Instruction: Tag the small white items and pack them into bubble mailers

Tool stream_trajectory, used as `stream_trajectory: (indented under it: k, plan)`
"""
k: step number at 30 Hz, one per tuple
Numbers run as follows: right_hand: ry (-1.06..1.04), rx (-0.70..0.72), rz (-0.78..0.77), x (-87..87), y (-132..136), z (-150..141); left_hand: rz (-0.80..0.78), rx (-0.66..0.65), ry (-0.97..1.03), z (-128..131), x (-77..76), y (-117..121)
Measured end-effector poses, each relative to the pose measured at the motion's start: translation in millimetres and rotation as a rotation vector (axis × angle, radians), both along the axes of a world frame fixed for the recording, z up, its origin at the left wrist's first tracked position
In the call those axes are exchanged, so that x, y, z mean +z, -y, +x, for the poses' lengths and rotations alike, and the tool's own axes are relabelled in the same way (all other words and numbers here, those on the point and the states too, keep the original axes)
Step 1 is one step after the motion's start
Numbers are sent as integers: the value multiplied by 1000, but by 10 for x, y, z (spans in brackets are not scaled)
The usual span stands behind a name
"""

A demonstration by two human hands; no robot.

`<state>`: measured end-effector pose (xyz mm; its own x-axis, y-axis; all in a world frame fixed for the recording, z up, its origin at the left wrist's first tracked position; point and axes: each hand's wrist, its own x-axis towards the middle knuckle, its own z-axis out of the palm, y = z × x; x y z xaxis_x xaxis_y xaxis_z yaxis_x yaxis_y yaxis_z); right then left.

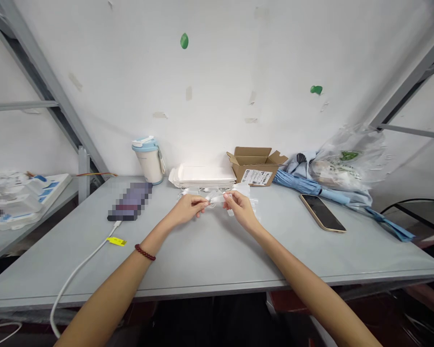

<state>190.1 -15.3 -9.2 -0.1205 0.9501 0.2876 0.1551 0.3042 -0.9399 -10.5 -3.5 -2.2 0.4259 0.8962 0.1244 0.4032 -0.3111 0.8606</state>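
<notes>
- Head view: the person's left hand (pixel 188 209) and right hand (pixel 241 209) are over the far half of the grey table (pixel 210 260), near the middle of its width, a small gap between them.
- A small white piece (pixel 217 198) bridges that gap — its exact form is too small to make out.
- The left hand is clamped on the left side of the piece, thumb pressed against the fingertips; the right hand pinches its right side the same way.
- Around the left wrist sits a dark red beaded bracelet (pixel 145 252).
- Just beyond the hands lie more small white items, partly hidden by the fingers.
- Behind those, toward the table's far edge, is a stack of flat white packets (pixel 206 176), with a cardboard box (pixel 255 171) just right of it, flaps raised.
- Left of the stack, near the far edge, a cream tumbler (pixel 148 164) with a blue lid stands upright.
- Toward the left edge lies a dark, pixelated device (pixel 130 202); a white cable (pixel 80 265) with a yellow tag (pixel 116 241) runs from it over the near edge.
- Toward the right edge lie a phone (pixel 322 213) and — behind it — a blue umbrella (pixel 304 183); a clear plastic bag (pixel 347 161) fills the far right corner.
</notes>
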Motion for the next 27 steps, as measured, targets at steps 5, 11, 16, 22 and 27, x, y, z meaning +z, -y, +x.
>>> stream_trajectory:
  k: [5,11,16,22,27]
  plan:
    - [-14,-3,5,-10,-13,7,6,4,2,1,4,1]
    - [-15,1,-7,-20,-24,9,8,-8,-2,4,-1,-3]
    - [2,-3,0,-3,-13,11,14,-4,-6,1,-6,-3]
    - [60,2,-9,9,3,14,43,-12,-9,7,-22,-4]
    - [95,34,-3,-11,6,11,43,12,-37,19,-58,3]
